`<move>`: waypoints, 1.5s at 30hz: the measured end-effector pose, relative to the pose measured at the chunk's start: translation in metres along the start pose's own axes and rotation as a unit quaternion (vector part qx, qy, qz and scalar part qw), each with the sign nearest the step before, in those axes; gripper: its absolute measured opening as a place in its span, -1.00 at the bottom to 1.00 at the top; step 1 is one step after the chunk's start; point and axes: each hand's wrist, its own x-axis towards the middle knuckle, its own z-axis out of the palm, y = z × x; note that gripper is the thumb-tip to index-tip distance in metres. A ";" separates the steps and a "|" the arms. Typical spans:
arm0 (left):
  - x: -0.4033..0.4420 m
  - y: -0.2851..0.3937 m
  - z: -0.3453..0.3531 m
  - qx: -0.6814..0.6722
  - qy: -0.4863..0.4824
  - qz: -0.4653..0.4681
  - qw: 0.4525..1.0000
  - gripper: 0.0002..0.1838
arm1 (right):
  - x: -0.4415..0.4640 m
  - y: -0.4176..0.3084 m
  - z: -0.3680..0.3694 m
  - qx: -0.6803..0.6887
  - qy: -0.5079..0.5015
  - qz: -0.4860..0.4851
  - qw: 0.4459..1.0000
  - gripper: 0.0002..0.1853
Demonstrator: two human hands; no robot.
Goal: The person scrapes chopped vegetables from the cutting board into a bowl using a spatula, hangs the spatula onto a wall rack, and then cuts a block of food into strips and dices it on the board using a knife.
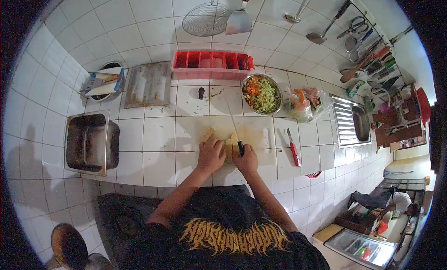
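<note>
My right hand (pixel 246 161) is wrapped round the black handle of a kitchen knife (pixel 234 123), its long blade pointing away from me. The blade is beside pale yellow food pieces (pixel 228 149) on a white cutting board (pixel 260 151). My left hand (pixel 212 154) has its fingers bent and pressed against these pieces, left of the knife. Another pale yellow piece (pixel 208 133) lies just beyond my left fingertips. What kind of food it is, I cannot tell. My fingers partly hide the pieces.
A steel bowl of diced vegetables (pixel 261 94) stands beyond the board, with a plastic bag of vegetables (pixel 307 104) beside it. A red-handled knife (pixel 293 148) lies at the right. A red divided container (pixel 212 65) is at the back, a metal pan (pixel 114 146) at the left.
</note>
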 end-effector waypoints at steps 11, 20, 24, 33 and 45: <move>0.008 0.001 0.044 -0.004 -0.051 0.075 0.996 -0.34 | -0.061 0.003 -0.038 0.078 -0.063 0.125 0.987 -0.66; 0.010 0.002 0.039 0.007 -0.098 0.064 0.993 -0.37 | -0.079 0.016 -0.030 0.077 -0.096 0.101 0.987 -0.66; 0.006 -0.001 0.043 0.019 -0.107 0.058 0.992 -0.33 | -0.080 0.017 -0.030 0.078 -0.096 0.091 0.988 -0.65; 0.007 -0.001 0.041 0.019 -0.103 0.063 0.993 -0.33 | -0.079 0.015 -0.032 0.010 -0.121 0.101 0.987 -0.68; 0.009 -0.003 0.047 0.015 -0.064 0.080 0.995 -0.36 | -0.043 -0.001 -0.024 -0.015 -0.121 0.116 0.986 -0.67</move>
